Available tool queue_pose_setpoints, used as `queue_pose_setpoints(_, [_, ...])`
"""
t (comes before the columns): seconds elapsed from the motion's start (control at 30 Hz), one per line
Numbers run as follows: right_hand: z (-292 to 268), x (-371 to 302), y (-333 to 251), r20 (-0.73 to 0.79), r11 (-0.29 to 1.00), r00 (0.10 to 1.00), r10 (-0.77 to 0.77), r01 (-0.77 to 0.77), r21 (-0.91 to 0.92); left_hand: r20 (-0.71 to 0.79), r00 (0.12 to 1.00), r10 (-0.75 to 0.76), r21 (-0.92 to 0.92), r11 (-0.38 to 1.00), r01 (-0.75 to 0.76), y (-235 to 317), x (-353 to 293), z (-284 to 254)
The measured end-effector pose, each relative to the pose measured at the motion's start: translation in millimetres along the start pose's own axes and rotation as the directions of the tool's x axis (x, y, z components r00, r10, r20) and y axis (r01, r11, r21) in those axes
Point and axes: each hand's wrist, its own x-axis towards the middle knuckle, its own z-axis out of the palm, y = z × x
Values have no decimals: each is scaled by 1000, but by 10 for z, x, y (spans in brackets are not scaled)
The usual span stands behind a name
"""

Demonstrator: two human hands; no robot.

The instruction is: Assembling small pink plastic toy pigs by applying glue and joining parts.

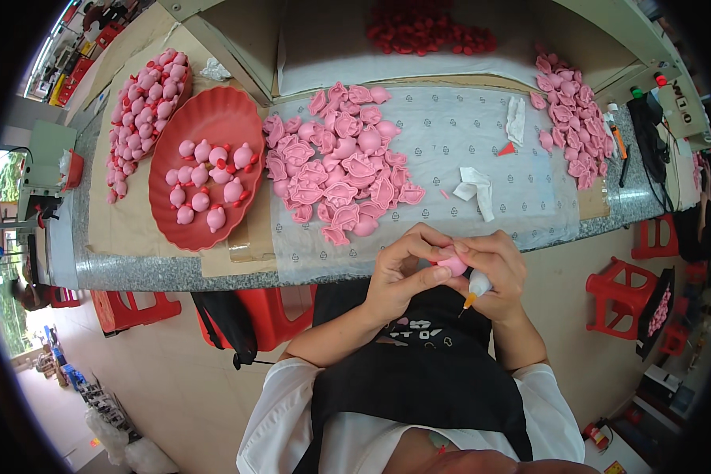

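Note:
Just past the table's near edge, my left hand point(407, 267) pinches a small rounded pink piece point(453, 264) between thumb and fingers. My right hand point(498, 268) is closed around a small whitish squeeze bottle point(479, 280), whose thin orange nozzle points down toward my apron. The right fingertips also touch the pink piece, and the fingers partly hide it. Beyond my hands lies a heap of hollow pink shell-like pieces point(344, 174) on a printed white sheet point(442, 118).
Left of the heap, a red scalloped tray point(205, 107) holds round pink figures with red parts; more figures point(146, 103) are piled beyond it. Pink pieces point(573, 118) lie at right, red pieces point(426, 35) inside the open cabinet. Crumpled tissue point(475, 191) and red stools point(620, 288) also show.

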Motion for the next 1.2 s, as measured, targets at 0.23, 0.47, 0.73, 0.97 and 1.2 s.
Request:
queue_pose_setpoints(0.23, [56, 42, 29, 7, 998, 999, 46, -46, 35, -30, 1000, 0, -98, 995, -3, -45, 29, -41])
queue_pose_setpoints(0.47, [175, -128, 7, 4, 687, 902, 432, -332, 646, 45, 999, -24, -323, 946, 37, -130, 58, -42])
queue_pose_setpoints(0.73, [240, -182, 22, 70, 399, 842, 535, -325, 857, 71, 996, 49, -339, 941, -22, -174, 75, -77])
queue_pose_setpoints(0.97, [294, -238, 63, 81, 227, 837, 542, -238, 944, 53, 992, 117, -216, 971, -103, -121, 45, -34])
queue_pose_setpoints(1.2, [338, -304, 118, 98, 135, 845, 525, -197, 971, 46, 981, 187, -65, 981, -184, -93, 32, -3])
